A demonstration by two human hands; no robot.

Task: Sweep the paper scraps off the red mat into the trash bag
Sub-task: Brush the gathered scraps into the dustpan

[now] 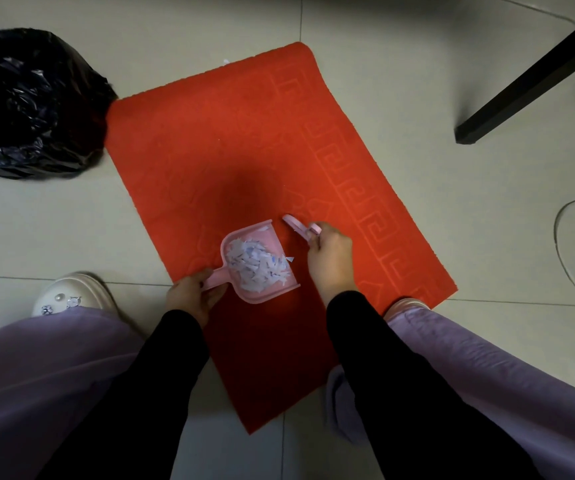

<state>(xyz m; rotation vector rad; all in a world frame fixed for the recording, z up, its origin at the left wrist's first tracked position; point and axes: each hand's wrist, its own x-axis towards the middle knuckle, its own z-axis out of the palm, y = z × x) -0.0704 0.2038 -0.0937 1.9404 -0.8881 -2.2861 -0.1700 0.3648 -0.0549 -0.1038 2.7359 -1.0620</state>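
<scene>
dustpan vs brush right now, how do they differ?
The dustpan is in the left hand, held by its handle; the brush is in the right hand. The dustpan is wide, lies open on the red mat and is full of paper scraps; the brush is narrow, mostly hidden by the fingers, and carries none. Both are pink plastic.

Dim indoor light, soft round shadow on red mat [244,140], wide-angle bending at edges, mild softness

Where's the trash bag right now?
In the head view, the black trash bag sits on the tiled floor at upper left, touching the red mat's far-left corner.
</scene>
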